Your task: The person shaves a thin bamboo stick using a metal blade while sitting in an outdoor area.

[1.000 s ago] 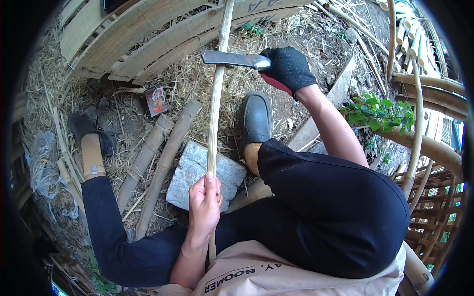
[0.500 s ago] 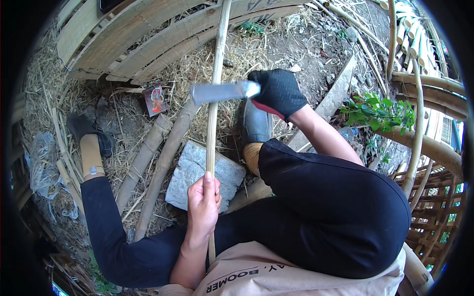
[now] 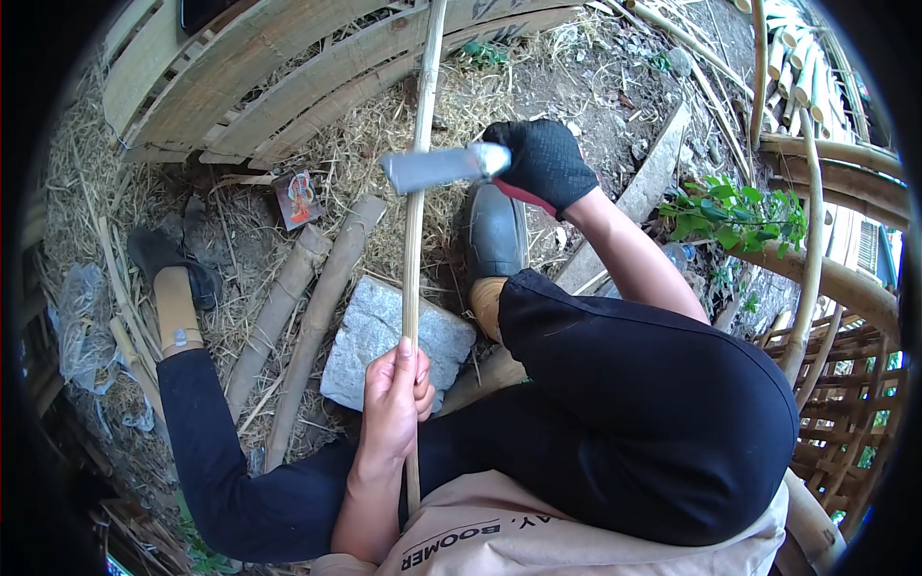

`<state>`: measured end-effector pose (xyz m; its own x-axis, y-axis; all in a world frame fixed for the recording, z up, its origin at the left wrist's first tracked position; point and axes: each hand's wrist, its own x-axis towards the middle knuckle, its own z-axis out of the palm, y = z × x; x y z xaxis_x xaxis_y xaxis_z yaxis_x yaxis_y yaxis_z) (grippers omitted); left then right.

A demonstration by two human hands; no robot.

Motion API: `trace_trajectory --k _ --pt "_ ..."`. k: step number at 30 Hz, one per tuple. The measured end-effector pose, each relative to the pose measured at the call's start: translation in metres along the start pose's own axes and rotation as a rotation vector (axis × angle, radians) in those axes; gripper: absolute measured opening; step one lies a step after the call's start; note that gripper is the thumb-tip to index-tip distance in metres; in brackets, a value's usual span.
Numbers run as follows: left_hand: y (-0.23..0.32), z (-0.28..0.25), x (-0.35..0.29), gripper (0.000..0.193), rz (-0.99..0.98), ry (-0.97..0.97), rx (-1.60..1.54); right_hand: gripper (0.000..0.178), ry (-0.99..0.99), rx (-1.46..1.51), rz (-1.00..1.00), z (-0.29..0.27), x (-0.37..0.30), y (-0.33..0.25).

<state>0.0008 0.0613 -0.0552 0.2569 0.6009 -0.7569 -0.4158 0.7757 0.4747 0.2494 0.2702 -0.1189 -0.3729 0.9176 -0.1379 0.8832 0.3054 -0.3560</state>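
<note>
My bare left hand [image 3: 392, 398] is closed around the lower part of a long, pale bamboo strip [image 3: 413, 259], thumb lying along it. The strip runs from my lap up past the top edge of the view. My right hand [image 3: 545, 168], in a black glove with red trim, is closed on a knife with a broad, blunt-ended blade [image 3: 432, 169]. Its handle is mostly hidden in the glove. The blade, slightly blurred, lies across the strip well above my left hand. Below the strip's middle sits a flat grey stone block [image 3: 370, 331].
Two bamboo poles [image 3: 322, 317] lie on the straw-strewn ground left of the block. A slatted bamboo panel [image 3: 221, 77] stands at the far left. Cut bamboo [image 3: 802, 77] is piled at the far right, by a leafy plant [image 3: 735, 213]. Crumpled clear plastic [image 3: 84, 326] lies at left.
The knife and my gloved right hand have shifted slightly, the blade moving up and a little right along the strip. My left hand keeps its hold in nearly the same place.
</note>
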Motion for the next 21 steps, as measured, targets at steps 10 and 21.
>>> trace_trajectory --k 10,21 --pt "0.001 -0.004 0.002 0.039 -0.061 -0.115 -0.103 0.027 0.055 0.017 0.054 -0.017 0.000 0.009" --pt "0.001 0.001 0.000 0.038 -0.019 -0.052 -0.069 0.023 -0.437 0.131 -0.217 -0.016 -0.049 -0.042"
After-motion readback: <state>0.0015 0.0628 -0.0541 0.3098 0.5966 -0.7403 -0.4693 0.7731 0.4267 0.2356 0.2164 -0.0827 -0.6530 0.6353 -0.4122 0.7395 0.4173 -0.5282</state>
